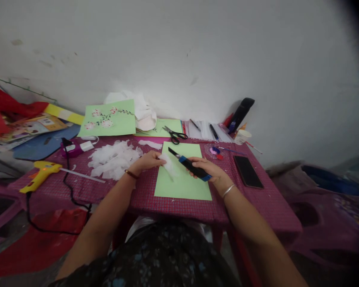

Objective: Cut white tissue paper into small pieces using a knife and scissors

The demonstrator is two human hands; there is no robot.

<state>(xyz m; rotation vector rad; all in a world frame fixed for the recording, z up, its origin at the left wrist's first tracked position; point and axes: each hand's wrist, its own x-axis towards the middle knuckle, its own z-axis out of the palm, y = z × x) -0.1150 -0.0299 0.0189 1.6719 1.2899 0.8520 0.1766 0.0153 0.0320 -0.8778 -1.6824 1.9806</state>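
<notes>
My right hand (208, 168) is wrapped round a black and blue utility knife (194, 168), its dark blade pointing up and left. My left hand (151, 160) pinches a thin white piece of tissue (168, 164) at the left edge of a light green sheet of paper (182, 185). The tissue hangs over the sheet, and the blade tip is close above it; whether they touch I cannot tell. A loose heap of white tissue pieces (115, 158) lies to the left of my left hand. Black scissors (175, 134) rest beyond the green sheet.
A yellow glue gun (43, 173) with a black cord lies at the left. A green sheet with painted flowers (107, 119) is at the back. On the right are a black phone (247, 171), a paintbrush (231, 151), markers (214, 131) and a paper cup (243, 135).
</notes>
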